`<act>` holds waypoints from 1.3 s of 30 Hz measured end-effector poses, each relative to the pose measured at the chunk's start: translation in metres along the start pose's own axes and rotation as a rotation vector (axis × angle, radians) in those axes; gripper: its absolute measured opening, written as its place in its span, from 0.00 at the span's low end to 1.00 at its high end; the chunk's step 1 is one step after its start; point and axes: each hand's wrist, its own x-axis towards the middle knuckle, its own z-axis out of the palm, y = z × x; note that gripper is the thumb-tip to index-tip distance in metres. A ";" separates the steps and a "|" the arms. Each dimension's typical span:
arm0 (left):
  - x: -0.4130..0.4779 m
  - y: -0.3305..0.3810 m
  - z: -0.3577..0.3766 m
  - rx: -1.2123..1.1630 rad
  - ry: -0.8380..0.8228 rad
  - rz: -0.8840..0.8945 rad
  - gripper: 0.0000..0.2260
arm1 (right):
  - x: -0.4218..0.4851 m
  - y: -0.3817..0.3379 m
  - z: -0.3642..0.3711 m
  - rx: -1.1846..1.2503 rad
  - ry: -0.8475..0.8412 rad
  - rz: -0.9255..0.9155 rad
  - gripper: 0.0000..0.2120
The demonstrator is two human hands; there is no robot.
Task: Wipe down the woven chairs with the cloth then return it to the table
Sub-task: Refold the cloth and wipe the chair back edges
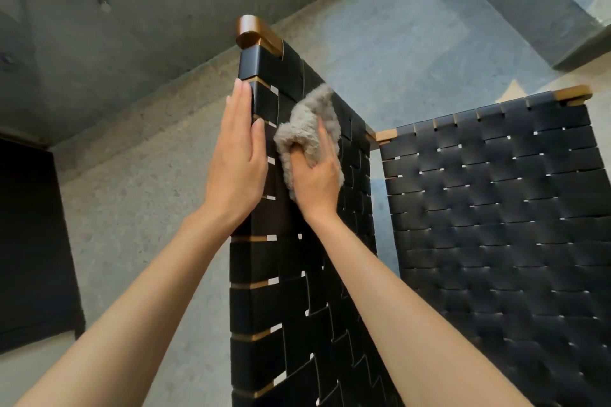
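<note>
A black woven chair back [287,277] with a wooden frame rises in the middle of the view. My left hand [236,158] lies flat with straight fingers against its left edge. A fluffy grey cloth [305,124] is pressed on the woven straps, and my right hand [315,180] grips it, with the thumb tucked into the cloth. A second black woven chair [496,208] stands right beside it, on the right.
A grey concrete wall [115,26] stands behind the chairs, above a speckled stone floor [142,208]. A dark block [33,241] sits at the left edge. No table is in view.
</note>
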 end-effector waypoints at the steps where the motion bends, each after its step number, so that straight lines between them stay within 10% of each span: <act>1: 0.001 0.001 0.003 0.007 0.016 0.009 0.22 | 0.001 0.015 -0.006 -0.017 0.002 0.045 0.30; 12: 0.000 -0.003 0.012 0.042 0.098 0.040 0.22 | 0.024 0.122 -0.040 -0.179 0.123 0.565 0.23; 27: -0.003 0.002 0.005 -0.123 0.068 -0.019 0.21 | 0.030 -0.049 0.014 -0.023 -0.050 -0.163 0.29; 39: -0.001 -0.002 0.007 -0.109 0.101 -0.006 0.20 | 0.084 -0.008 0.015 0.027 0.034 -0.178 0.25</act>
